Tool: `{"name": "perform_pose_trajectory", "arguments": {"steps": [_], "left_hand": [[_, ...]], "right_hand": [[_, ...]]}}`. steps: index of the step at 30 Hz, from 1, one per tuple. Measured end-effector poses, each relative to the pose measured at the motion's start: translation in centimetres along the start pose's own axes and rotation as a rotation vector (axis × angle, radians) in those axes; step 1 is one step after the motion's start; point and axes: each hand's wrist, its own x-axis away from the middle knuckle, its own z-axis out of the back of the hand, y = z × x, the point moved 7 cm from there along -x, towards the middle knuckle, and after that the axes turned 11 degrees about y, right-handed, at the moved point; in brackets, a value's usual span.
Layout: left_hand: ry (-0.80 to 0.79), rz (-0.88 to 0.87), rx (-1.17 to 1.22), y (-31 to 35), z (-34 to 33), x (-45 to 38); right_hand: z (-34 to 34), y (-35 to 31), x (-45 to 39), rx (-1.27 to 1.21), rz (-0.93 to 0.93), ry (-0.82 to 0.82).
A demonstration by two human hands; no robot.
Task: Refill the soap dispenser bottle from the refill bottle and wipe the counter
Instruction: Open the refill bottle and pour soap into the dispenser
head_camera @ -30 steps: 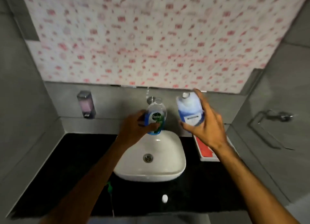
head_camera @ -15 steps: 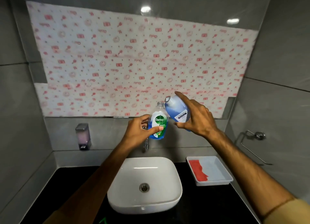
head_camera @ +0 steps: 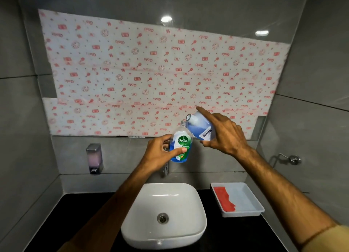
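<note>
Tap (head_camera: 165, 169) at twelve o'clock from the basin (head_camera: 164, 215) mostly hidden behind left hand (head_camera: 160, 155) and wrist; only a chrome sliver visible. Back and lower left of the dispenser bottle (head_camera: 181, 141) covered by left fingers. Far side of the refill bottle (head_camera: 200, 126) hidden under right hand (head_camera: 224, 136); label print too small to read. Whether liquid passes between the two mouths: cannot tell. Both elbows cut off by the bottom edge, sleeve (head_camera: 326, 238) at five o'clock clipped at the corner. Counter (head_camera: 88, 214) front cut off below. Wall dispenser (head_camera: 94, 157) at nine o'clock dim, contents unclear. Red thing (head_camera: 224, 199) in tray (head_camera: 245, 213) unidentifiable.
</note>
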Motion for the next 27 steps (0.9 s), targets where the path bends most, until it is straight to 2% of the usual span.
{"name": "perform_pose_trajectory", "arguments": {"steps": [27], "left_hand": [[0.013, -0.004, 0.01, -0.4, 0.0, -1.3]], "right_hand": [[0.9, -0.9, -2.2, 0.241, 0.098, -0.058]]}}
